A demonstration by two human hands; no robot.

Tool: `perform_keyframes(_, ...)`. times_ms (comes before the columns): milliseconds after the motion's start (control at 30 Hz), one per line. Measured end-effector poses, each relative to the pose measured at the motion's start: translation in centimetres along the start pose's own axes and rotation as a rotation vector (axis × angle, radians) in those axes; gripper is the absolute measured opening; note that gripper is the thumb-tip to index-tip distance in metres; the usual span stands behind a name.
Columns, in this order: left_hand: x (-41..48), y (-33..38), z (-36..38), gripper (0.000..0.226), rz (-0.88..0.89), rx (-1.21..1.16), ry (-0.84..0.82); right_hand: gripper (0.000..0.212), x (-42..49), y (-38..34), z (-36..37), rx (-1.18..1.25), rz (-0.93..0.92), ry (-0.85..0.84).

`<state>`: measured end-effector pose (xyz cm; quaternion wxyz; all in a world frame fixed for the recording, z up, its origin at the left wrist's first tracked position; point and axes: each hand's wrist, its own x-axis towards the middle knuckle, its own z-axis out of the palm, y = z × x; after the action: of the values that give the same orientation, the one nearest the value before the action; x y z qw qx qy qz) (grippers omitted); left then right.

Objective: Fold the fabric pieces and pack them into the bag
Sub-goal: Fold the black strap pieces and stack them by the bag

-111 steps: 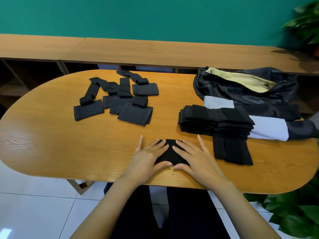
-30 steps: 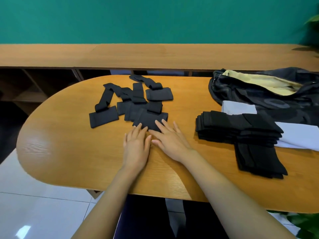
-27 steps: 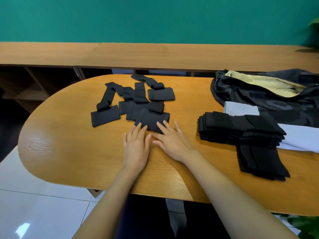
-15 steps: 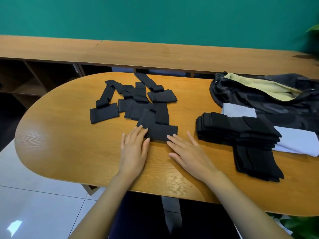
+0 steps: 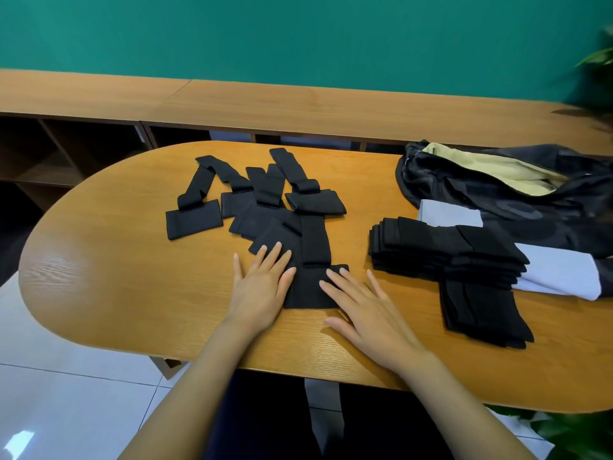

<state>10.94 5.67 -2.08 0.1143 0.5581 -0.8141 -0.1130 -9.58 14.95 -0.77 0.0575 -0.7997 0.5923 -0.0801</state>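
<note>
One black fabric piece (image 5: pixel 306 287) lies flat near the front of the wooden table (image 5: pixel 109 283), its narrow strap running away from me. My left hand (image 5: pixel 262 287) rests flat on its left edge with straight fingers. My right hand (image 5: pixel 361 303) lies flat on its right edge, fingers spread. Behind it sits a loose heap of unfolded black pieces (image 5: pixel 252 197). A stack of folded black pieces (image 5: pixel 444 254) lies to the right. The dark bag (image 5: pixel 517 194) with a pale yellow lining lies open at the far right.
A light grey cloth (image 5: pixel 560 273) lies under the folded stack beside the bag. A long wooden shelf unit (image 5: pixel 298 107) runs behind the table below a green wall. Plant leaves (image 5: pixel 577 433) show at the lower right.
Both hands have dragged one black piece out of the heap toward me and now lie apart on its two side edges. Earlier, a folded piece left the front of the table.
</note>
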Motion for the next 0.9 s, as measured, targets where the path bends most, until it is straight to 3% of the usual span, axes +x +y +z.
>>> perform_keyframes(233,-0.1,-3.7,-0.7,0.068,-0.070,0.067,0.038,0.073,-0.1,0.1,0.5,-0.061,0.075,-0.021)
perform_keyframes(433,1.0,-4.1,-2.2,0.052,-0.140,0.043,0.123,0.068,0.6,0.2,-0.3,-0.028,0.091,0.048)
perform_keyframes(533,3.0,-1.7,-2.7,0.049,-0.051,0.016,0.179,0.073,2.9,-0.5,-1.0,-0.029,0.085,0.061)
perform_keyframes(667,6.6,1.0,-2.6,0.042,0.134,0.050,0.124,0.090,6.4,-0.8,-1.3,-0.049,0.102,-0.005)
perform_keyframes(900,11.1,1.1,-2.3,0.045,0.206,0.270,-0.013,0.099,8.8,-0.4,-0.5,-0.054,0.136,-0.089)
